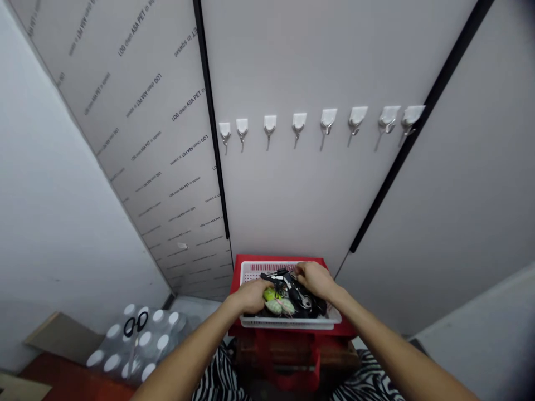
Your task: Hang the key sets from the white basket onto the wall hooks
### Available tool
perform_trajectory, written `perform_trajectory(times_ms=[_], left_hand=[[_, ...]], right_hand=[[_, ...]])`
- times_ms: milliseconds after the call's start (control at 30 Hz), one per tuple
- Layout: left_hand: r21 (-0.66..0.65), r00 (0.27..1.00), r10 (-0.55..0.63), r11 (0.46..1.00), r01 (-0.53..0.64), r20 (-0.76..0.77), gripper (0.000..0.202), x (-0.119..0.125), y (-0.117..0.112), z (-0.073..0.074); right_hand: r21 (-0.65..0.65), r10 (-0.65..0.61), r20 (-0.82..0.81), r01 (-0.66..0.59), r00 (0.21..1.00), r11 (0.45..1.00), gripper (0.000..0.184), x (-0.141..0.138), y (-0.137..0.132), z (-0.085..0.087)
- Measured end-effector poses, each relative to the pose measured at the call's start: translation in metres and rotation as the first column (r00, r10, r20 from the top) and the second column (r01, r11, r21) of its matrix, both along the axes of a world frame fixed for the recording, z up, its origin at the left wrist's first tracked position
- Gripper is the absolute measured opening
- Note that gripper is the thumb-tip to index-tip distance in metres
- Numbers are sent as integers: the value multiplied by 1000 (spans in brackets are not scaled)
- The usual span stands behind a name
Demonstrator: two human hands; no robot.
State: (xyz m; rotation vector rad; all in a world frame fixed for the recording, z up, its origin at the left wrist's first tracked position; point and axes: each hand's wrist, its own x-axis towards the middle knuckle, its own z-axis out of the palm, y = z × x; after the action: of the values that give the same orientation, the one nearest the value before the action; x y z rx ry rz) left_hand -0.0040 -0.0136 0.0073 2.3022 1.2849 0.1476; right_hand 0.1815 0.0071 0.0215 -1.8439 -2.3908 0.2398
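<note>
A white slotted basket sits on a red stool against the wall. It holds a heap of black and metal items, with yellow-green and pale green pieces at the front. My left hand rests curled over the heap's left side, next to the green pieces. My right hand is curled over the top of the heap, fingers closed among the black items; what they hold is hidden. A row of several white wall hooks with metal prongs hangs bare above.
A pack of bottles in clear wrap lies on the floor at left with black scissors on top. A flat cardboard piece lies further left. Black vertical strips divide the wall panels. Zebra-pattern fabric shows below.
</note>
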Motion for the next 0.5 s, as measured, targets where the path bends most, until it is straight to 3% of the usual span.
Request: perform_trajectory(times_ms=[133,267,367,500], left_hand=[[-57,995,95,994,-93,29,42,3,4,-1],[-313,945,264,930,-195,194,41,12,9,-5],[-482,857,351,864,-142,377,41,19,10,-10],[-546,769,419,831,-110,483,38,23,7,-16]], right_hand=[[-3,80,-79,-80,994,997,19,13,-2,-2],[-11,137,-100,-139,985,990,27,14,-5,-3],[5,123,-84,-123,989,992,34,8,-4,-3],[2,75,-31,-75,997,997,34,-2,2,-5]])
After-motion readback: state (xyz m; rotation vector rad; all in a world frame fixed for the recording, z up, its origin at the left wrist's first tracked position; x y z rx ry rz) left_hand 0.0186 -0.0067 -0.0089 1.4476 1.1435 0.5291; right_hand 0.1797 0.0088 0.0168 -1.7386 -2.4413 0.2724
